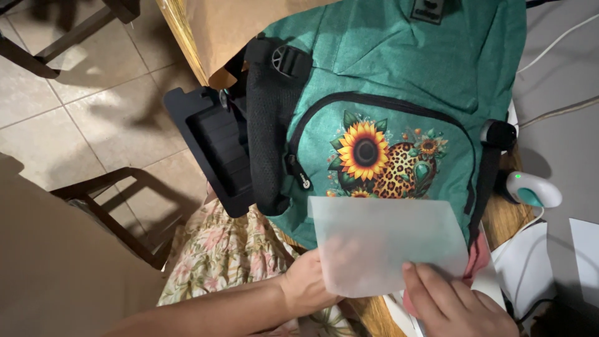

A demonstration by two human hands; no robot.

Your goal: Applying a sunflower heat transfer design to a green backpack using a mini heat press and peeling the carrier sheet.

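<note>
Table (508,218): sheet (387,246) in both grips

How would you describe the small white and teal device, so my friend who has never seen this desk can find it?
Start at the big teal fabric backpack with the sunflower print lying on the wooden table. Look just past its right edge, beside the black side strap. The small rounded white device with a teal underside sits there, showing a tiny green light, unlike the flat white sheets nearby.
</note>
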